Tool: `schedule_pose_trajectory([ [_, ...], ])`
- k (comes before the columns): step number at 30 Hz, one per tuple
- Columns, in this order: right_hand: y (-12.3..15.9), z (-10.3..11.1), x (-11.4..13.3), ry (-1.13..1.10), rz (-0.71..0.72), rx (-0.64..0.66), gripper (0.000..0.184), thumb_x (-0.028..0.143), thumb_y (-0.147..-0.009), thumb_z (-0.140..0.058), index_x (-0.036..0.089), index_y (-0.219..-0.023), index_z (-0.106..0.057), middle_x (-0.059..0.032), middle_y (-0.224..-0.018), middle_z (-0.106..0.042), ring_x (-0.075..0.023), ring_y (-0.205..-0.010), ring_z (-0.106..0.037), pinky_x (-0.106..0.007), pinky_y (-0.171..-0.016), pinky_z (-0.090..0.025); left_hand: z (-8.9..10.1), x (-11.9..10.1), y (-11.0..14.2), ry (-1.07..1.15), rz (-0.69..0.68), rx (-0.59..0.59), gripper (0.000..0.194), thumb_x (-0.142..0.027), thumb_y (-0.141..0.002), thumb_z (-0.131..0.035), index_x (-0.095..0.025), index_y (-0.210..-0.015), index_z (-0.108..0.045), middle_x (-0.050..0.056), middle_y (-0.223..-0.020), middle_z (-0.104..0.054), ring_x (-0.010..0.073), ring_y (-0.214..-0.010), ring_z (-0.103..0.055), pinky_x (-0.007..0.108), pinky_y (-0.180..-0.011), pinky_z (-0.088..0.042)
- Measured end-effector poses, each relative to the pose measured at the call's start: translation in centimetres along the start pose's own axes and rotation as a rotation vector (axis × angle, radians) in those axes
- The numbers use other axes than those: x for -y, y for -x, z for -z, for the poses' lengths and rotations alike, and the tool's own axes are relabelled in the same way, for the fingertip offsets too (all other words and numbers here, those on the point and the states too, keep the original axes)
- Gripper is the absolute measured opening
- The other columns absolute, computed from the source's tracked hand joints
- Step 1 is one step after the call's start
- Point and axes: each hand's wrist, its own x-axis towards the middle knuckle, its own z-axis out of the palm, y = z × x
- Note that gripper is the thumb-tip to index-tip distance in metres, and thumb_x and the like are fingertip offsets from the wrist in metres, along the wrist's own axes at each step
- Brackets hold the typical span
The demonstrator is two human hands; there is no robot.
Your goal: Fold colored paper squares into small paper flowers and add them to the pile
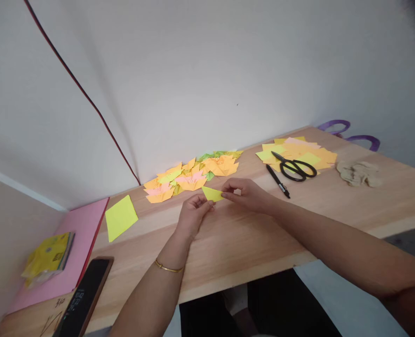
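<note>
A small piece of folded yellow-green paper [213,193] is held up between both hands, just above the wooden table [235,234]. My left hand [194,213] pinches its lower left side between thumb and fingers. On the right side, my right hand [244,194] grips it with thumb and forefinger. Behind the hands lies a row of folded paper pieces [191,181] in orange, yellow, pink and green, several with small dots drawn on them. To the left rests a flat yellow-green sheet [121,218].
Loose coloured sheets [319,154] lie at the back right under black-handled scissors [294,168], beside a black pen [278,181] and a crumpled beige cloth [358,174]. At left are a pink board [84,224], a yellow packet [49,257] and a phone [86,295]. A wall stands behind.
</note>
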Motion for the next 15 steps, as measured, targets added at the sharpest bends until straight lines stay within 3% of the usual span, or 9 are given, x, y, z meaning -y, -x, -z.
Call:
schedule_pose_trajectory([
  [4,-0.1,0.4,-0.1,0.039,-0.102,-0.013,0.018,0.032,-0.082,-0.048,0.018,-0.074,-0.055,-0.0005,-0.070,-0.055,-0.0123,-0.064,-0.048,-0.025,-0.061,-0.038,-0.1,-0.7,0.6,-0.382,-0.027,-0.011,0.030,-0.042,-0.071,-0.065,-0.014,-0.062,-0.058,-0.002,-0.054,-0.055,0.0070,-0.048,-0.043,0.020,-0.048,-0.033],
  [7,0.0,0.8,-0.8,0.121,-0.199,0.053,0.018,0.032,-0.079,-0.050,0.018,-0.071,-0.055,0.0002,-0.066,-0.056,-0.0125,-0.062,-0.048,-0.024,-0.057,-0.036,-0.1,-1.3,1.0,-0.611,-0.233,-0.134,0.028,-0.040,-0.076,-0.060,-0.016,-0.064,-0.059,-0.001,-0.059,-0.056,0.0096,-0.055,-0.048,0.022,-0.054,-0.037],
  [9,0.0,0.8,-1.2,0.166,-0.218,0.153,0.016,0.032,-0.078,-0.051,0.018,-0.071,-0.057,0.0000,-0.068,-0.059,-0.0133,-0.063,-0.050,-0.024,-0.057,-0.035,-0.1,-1.5,1.1,-0.687,-0.385,-0.144,0.021,-0.036,-0.080,-0.056,-0.017,-0.073,-0.061,0.001,-0.070,-0.061,0.0119,-0.066,-0.054,0.025,-0.063,-0.042],
  [12,0.2,0.3,-1.7,0.242,-0.173,0.235,0.015,0.030,-0.078,-0.050,0.019,-0.075,-0.060,-0.0009,-0.072,-0.064,-0.0144,-0.066,-0.054,-0.024,-0.058,-0.036,-0.2,-1.4,1.2,-0.819,-0.549,0.050,0.016,-0.028,-0.084,-0.050,-0.018,-0.085,-0.063,0.005,-0.084,-0.065,0.0150,-0.080,-0.057,0.028,-0.073,-0.046],
  [15,0.1,-0.4,-2.3,0.363,-0.107,0.230,0.013,0.029,-0.078,-0.052,0.019,-0.076,-0.061,-0.0024,-0.075,-0.064,-0.0149,-0.069,-0.054,-0.024,-0.060,-0.035,-0.4,-1.0,1.2,-1.026,-0.610,0.308,0.018,-0.023,-0.084,-0.048,-0.018,-0.093,-0.063,0.008,-0.096,-0.065,0.0183,-0.091,-0.056,0.033,-0.080,-0.046],
])
